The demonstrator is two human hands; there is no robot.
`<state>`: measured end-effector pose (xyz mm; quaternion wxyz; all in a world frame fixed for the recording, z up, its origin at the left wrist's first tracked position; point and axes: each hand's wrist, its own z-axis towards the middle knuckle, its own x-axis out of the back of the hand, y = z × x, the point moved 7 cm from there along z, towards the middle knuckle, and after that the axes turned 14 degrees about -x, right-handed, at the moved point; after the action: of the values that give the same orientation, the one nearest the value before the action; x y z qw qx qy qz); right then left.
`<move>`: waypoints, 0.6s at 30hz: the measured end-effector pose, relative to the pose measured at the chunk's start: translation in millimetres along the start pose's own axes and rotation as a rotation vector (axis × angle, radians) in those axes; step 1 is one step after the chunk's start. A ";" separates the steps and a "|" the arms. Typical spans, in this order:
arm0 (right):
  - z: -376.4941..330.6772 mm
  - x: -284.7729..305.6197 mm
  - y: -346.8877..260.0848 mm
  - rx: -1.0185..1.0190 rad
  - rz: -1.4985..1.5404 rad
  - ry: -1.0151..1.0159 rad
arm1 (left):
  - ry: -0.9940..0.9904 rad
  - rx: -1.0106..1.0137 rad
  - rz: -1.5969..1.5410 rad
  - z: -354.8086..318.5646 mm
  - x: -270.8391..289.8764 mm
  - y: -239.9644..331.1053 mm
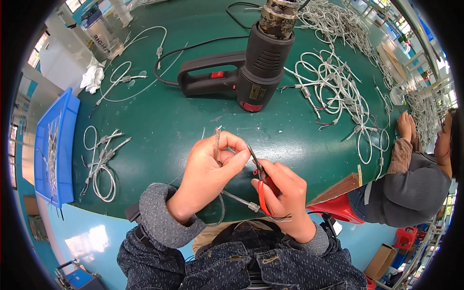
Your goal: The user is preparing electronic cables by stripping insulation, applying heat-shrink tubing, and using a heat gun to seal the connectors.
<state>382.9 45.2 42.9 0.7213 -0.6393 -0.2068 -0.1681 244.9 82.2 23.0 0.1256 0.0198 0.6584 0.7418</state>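
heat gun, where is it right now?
In the head view the heat gun lies on the green table, top centre, beyond both hands, with loose white cables to its right.

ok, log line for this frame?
left hand: pinching clear cable | right hand: red-handled cutters at cable | heat gun: on table

Bare green table (169, 121) lies ahead of both hands; heat gun (251, 67) and cable heaps (338, 87) crowd beyond.

Single head-worn fisheye view, close above green table (159, 121), facing down.
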 end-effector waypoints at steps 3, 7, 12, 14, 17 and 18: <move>-0.6 -1.5 4.6 -0.047 0.064 -0.050 | 0.010 0.010 0.014 0.5 -0.5 0.4; -0.2 -4.6 10.1 -0.126 0.160 -0.123 | 0.035 0.039 0.014 0.2 0.2 -0.1; -0.2 -6.9 14.2 -0.213 0.161 -0.180 | 0.049 0.057 -0.013 0.5 0.8 -1.4; -0.6 -8.2 15.7 -0.226 0.154 -0.191 | 0.049 0.059 -0.018 0.5 1.1 -2.0; -0.6 -8.1 15.5 -0.201 0.202 -0.173 | 0.044 0.047 -0.008 1.0 1.2 -1.0; -1.0 -8.2 15.8 -0.201 0.201 -0.173 | 0.044 0.048 -0.009 1.1 0.9 -1.1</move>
<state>384.0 46.0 25.1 0.6465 -0.7378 -0.1851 -0.0594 244.4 83.5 21.9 0.1142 0.0035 0.6786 0.7256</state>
